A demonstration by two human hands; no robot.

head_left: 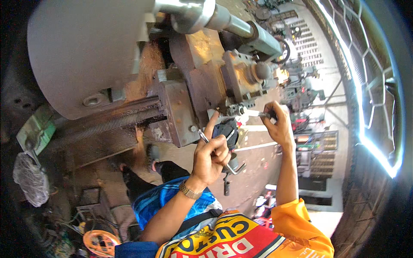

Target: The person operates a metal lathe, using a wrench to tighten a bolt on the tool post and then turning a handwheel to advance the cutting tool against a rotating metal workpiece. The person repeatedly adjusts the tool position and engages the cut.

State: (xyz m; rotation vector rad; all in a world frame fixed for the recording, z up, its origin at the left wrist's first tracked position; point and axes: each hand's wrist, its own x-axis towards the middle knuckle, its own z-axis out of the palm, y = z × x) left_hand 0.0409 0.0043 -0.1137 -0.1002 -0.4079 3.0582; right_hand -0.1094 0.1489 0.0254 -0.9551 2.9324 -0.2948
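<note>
Two hands at frame centre: left hand (211,157) clenches a thin bent steel rod (217,155); right hand (277,124) pinches a slim shiny tool (257,113) beside the rusty lathe block (206,81).

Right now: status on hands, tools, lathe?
Left hand shut on L-shaped key, forefinger up. Right hand shut on small tool, tip at tool post. Nothing between hands and post.

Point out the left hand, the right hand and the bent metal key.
left hand (211,157), head view, back of the hand.
right hand (278,127), head view, its palm side.
bent metal key (234,168), head view, lower bend.
</note>
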